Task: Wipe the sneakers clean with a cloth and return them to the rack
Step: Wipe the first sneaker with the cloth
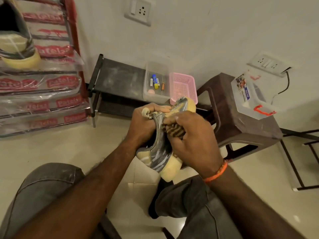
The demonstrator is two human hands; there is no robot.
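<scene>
A grey streaked sneaker (pixel 159 152) with a thick yellow sole is held up above my knees, heel toward me and toe toward the wall. My left hand (pixel 144 120) grips its upper around the laces. My right hand (pixel 191 135) holds a brown ribbed cloth (pixel 174 131) pressed against the sneaker's side. A second matching sneaker (pixel 19 47) rests on the red rack (pixel 72 28) at the top left, whose shelves are wrapped in printed plastic.
A low black shelf (pixel 119 78) by the wall carries a clear tub (pixel 156 81) of small items and a pink basket (pixel 183 87). A brown plastic stool (pixel 241 125) at right bears a clear lidded box (pixel 250 95). A black metal frame (pixel 302 152) stands at far right.
</scene>
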